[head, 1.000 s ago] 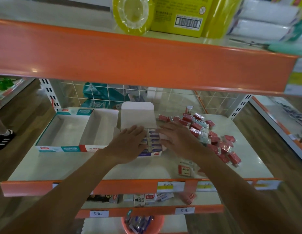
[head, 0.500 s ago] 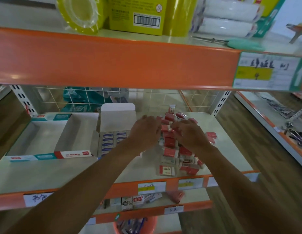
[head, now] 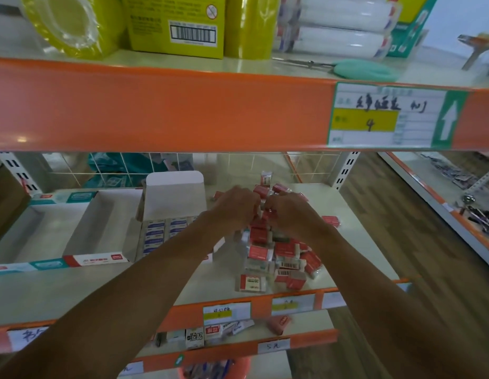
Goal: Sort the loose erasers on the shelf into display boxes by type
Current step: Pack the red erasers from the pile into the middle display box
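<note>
White shelf (head: 73, 291), orange front lip, wire-grid back; wood floor at 3 o'clock. Left hand (head: 235, 207) and right hand (head: 292, 214) close together, fingers curled into the red erasers (head: 281, 250); grip hidden, cannot tell. Pile spreads toward 6 o'clock of the hands. Erasers: red-and-white sleeves, some barcodes showing. Display box (head: 155, 233) at 9 o'clock.

At centre right, the red erasers (head: 258, 253) were wrapped in glossy clear film. The open display box (head: 175, 195) was made of matt white cardboard. The shelf (head: 73, 291) was coated smooth and pale.
</note>
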`<action>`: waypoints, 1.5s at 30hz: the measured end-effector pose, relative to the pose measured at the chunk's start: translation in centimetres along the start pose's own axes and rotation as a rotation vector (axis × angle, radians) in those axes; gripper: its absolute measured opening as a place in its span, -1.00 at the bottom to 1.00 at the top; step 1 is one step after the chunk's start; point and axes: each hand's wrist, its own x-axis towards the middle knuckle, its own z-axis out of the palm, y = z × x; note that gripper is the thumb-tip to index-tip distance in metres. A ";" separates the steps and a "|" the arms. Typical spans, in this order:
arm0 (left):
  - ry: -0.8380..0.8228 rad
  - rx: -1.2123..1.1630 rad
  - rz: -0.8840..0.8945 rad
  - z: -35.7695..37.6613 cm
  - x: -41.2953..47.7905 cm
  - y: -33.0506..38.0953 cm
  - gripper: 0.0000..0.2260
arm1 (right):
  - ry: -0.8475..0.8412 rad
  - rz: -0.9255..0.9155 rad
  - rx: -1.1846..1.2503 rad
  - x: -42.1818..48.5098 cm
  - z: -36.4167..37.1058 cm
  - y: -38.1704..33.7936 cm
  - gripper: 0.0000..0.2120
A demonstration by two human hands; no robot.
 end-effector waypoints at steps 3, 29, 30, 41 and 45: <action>0.023 -0.065 0.002 -0.2 0.1 -0.2 -0.77 | -0.009 0.010 0.041 0.1 -0.2 0.1 -0.67; 0.228 -0.546 -0.352 -6.5 -13.6 -11.6 -0.67 | 0.006 -0.134 0.544 3.4 1.2 -13.0 -0.59; 0.233 -0.527 -0.338 -6.5 -14.0 -12.2 -0.71 | 0.016 -0.138 0.534 3.5 1.3 -13.8 -0.59; 0.263 -0.523 -0.259 -8.2 -17.9 -17.0 -0.75 | 0.064 -0.131 0.492 4.7 1.4 -20.7 -0.71; 0.221 -0.533 -0.260 -8.2 -18.5 -18.6 -0.76 | 0.058 -0.123 0.516 5.1 2.0 -22.4 -0.69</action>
